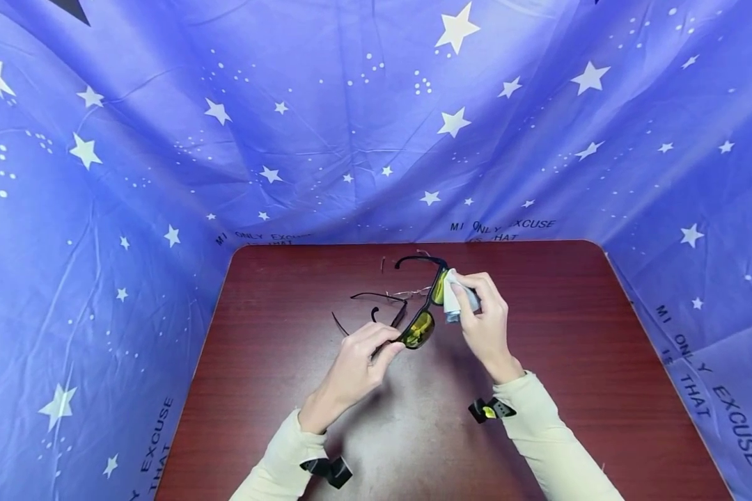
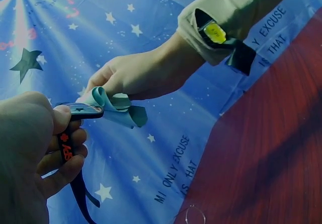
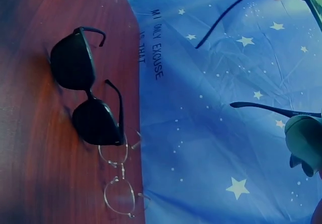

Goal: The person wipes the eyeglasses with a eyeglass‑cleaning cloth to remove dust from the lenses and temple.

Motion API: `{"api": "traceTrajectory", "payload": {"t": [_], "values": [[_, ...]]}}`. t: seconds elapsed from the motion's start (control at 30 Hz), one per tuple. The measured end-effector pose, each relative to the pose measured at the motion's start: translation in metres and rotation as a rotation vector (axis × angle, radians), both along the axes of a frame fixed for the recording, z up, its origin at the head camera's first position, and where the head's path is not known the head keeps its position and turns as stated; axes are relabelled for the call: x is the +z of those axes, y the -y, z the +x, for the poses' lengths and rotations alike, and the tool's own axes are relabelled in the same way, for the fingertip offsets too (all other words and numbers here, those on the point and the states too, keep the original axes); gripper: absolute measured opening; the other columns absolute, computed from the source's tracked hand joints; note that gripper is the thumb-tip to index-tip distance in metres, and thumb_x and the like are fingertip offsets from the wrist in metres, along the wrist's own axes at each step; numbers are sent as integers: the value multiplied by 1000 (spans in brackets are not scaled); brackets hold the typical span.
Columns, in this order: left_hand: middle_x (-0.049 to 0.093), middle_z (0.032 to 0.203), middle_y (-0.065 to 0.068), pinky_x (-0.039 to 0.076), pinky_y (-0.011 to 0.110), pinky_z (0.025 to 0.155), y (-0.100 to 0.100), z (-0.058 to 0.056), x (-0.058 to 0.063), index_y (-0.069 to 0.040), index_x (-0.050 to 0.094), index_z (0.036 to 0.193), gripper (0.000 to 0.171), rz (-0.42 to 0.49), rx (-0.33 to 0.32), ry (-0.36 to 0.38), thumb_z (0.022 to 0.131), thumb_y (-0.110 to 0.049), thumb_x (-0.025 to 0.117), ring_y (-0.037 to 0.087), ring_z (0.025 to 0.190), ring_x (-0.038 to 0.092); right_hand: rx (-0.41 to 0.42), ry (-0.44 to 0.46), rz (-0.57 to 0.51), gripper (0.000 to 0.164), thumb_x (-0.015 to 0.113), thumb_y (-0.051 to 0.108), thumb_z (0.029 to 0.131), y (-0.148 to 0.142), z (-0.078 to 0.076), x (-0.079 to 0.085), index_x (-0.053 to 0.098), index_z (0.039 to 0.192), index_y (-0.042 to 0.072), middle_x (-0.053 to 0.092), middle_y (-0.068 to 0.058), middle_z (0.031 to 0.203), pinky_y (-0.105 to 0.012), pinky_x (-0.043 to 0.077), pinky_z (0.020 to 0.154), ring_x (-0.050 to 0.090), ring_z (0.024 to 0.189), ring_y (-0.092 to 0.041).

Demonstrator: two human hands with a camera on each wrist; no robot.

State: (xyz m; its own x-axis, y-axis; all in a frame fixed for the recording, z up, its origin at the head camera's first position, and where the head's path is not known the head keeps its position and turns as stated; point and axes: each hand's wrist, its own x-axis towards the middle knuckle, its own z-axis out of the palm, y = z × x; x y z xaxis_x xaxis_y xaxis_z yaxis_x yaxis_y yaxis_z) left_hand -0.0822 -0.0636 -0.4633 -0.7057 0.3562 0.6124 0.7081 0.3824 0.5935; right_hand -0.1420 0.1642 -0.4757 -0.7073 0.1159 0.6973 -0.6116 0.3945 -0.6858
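Black-framed sunglasses with yellow lenses (image 1: 419,331) are held up over the table. My left hand (image 1: 358,362) grips them near one hinge, thumb against the front; in the left wrist view, red lettering shows on the temple (image 2: 66,146) between its fingers. A folded pale blue-green cloth (image 1: 452,298) is pinched by my right hand (image 1: 485,316), which presses it against the other lens. The cloth (image 2: 118,110) hangs in loose folds below the fingers in the left wrist view and covers part of that lens.
Dark-lensed sunglasses (image 3: 74,63) lie on the reddish-brown table (image 1: 257,390), with thin wire-framed glasses (image 3: 121,196) beside them. A blue curtain with white stars (image 1: 351,139) surrounds the table's back and sides. Each sleeve carries a black wrist camera (image 1: 338,472).
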Motion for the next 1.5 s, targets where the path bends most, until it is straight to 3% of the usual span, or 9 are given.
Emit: {"api": "traceTrajectory", "payload": {"t": [0.23, 0.53, 0.83, 1.1, 1.23, 1.4, 1.5], "values": [[74, 98, 7, 58, 30, 89, 0, 0, 0, -3, 74, 100, 7, -9, 27, 32, 93, -4, 73, 19, 96, 70, 112, -85, 30, 12, 71, -9, 90, 6, 9, -4, 72, 101, -5, 68, -18, 95, -12, 50, 85, 67, 91, -20], [73, 98, 6, 57, 29, 87, -1, 0, 1, -4, 74, 100, 6, -8, -8, 12, 94, -4, 72, 19, 96, 69, 10, -1, -30, 24, 68, -18, 87, -3, -2, -2, 72, 108, -6, 68, -20, 98, -12, 45, 81, 59, 94, 0], [73, 96, 3, 57, 27, 84, -1, -2, -3, -6, 73, 99, 6, -10, 2, -24, 94, -4, 72, 16, 92, 69, 102, -72, -17, 24, 68, -23, 83, 5, 10, -7, 70, 101, -7, 68, -20, 95, -12, 50, 85, 63, 96, -4], [73, 97, 2, 57, 26, 83, -2, -3, -1, -8, 73, 100, 6, -17, -41, -43, 94, -6, 72, 14, 93, 68, -26, 2, -35, 23, 64, -21, 87, -2, 1, 15, 69, 107, -12, 65, -27, 96, -11, 44, 82, 57, 96, 3], [73, 97, 2, 57, 26, 84, -2, -4, -3, -7, 73, 100, 6, -18, -56, -50, 94, -5, 72, 15, 93, 69, 1, -18, -29, 24, 67, -21, 85, -7, -1, 3, 72, 105, -9, 66, -23, 95, -11, 45, 80, 58, 94, 0], [73, 94, 4, 57, 28, 83, -1, -7, -7, -5, 73, 97, 4, -43, -8, -51, 93, -5, 73, 17, 91, 68, 89, -23, 31, 27, 72, -21, 81, -4, 9, -9, 75, 103, -4, 69, -18, 95, -11, 47, 82, 62, 94, -5], [72, 92, 3, 57, 29, 80, 0, -11, -10, -5, 74, 96, 5, -83, 21, -107, 91, -6, 75, 18, 88, 67, 99, 2, 43, 30, 73, -20, 81, -2, 13, -13, 75, 106, -3, 70, -16, 96, -11, 47, 84, 62, 94, -7]]}}
